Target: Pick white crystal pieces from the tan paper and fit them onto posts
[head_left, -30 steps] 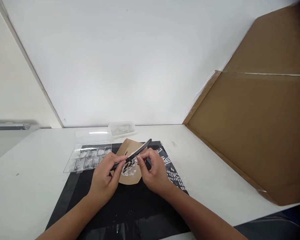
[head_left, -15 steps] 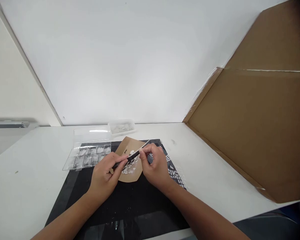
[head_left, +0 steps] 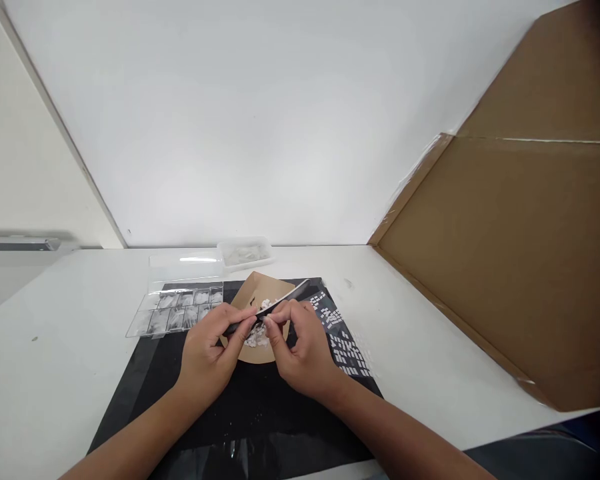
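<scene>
A narrow black strip with a pale edge (head_left: 299,289) slants up to the right between my two hands. My left hand (head_left: 209,350) pinches its lower left end between thumb and fingers. Thumb and index finger of my right hand (head_left: 304,352) are closed on it near its middle, close to the left fingertips. What the strip is exactly I cannot make out. Below it lies a sheet of brown paper (head_left: 257,285) with a heap of small white pieces (head_left: 255,339), partly hidden by the hands.
A black mat (head_left: 240,413) lies under the paper. Rows of small white rectangles (head_left: 347,350) sit along its right side. An open clear compartment case (head_left: 174,313) stands left, a white tub (head_left: 245,255) behind. Cardboard (head_left: 505,253) walls the right; a white wall (head_left: 260,133) rises behind.
My right hand has slid left and slightly down along the strip, nearer to my left hand, so more of the strip's far end shows. My left hand keeps its pinch.
</scene>
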`<state>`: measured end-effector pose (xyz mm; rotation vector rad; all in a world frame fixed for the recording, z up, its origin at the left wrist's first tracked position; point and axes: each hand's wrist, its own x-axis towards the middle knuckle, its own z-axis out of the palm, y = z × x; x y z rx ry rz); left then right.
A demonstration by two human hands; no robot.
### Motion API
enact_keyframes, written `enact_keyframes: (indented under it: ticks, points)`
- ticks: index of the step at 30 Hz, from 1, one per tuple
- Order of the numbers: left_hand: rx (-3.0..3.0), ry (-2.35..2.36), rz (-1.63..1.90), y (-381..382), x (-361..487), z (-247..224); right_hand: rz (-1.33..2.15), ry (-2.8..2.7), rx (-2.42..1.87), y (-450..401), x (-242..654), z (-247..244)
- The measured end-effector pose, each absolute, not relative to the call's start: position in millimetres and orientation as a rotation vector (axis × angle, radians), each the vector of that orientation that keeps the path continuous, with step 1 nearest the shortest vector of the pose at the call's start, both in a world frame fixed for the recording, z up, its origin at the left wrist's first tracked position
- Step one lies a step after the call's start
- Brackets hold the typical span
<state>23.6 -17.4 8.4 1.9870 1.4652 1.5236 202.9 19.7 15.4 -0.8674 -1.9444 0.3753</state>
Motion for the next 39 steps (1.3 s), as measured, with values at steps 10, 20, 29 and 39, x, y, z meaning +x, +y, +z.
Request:
enact_keyframes:
  ticks: [10,20,29,39]
  points:
    - [1.918,1.464,1.525,-15.0,24.5,6.6,0.37,-1.96,-0.941,20.8,199.8,16.3]
    - [1.978,1.456,1.521,-14.1,24.5,6.6,0.38,-1.956,-0.983,19.0,198.1,16.6]
    - [1.991,1.478,1.515,-14.1,22.8,3.0,0.331,-1.923,-1.026,23.7,200.0,17.9]
    - [2.007,1.487,1.521,-12.2,21.6,3.0,0.289,-1.858,-1.083,35.3,206.1,14.9]
